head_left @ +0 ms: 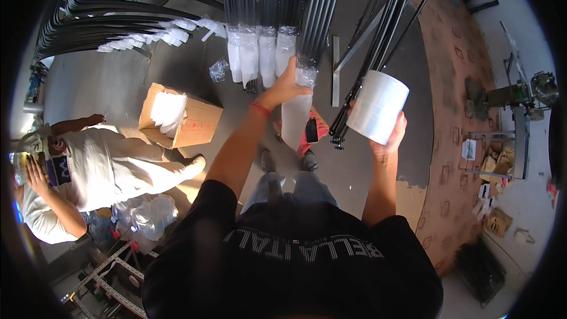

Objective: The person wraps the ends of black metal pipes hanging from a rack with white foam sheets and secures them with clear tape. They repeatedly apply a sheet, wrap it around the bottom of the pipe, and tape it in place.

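My left hand is closed around the white-wrapped end of a bundle of black metal tubes. Clear film circles the top of that wrapping. In my right hand is a wide roll of clear stretch film, tilted and apart from the bundle; some of its fingers are hidden behind the roll. Just left of my left hand, several more tube bundles end in white wrapping. Below the wrapped end lies a red thing with a black object on it.
Loose black tubes lean to the right of the bundles. Curved black tubes with wrapped ends stand at far left. An open cardboard box holds white sheets. Another person is at the left, near large clear plastic bottles.
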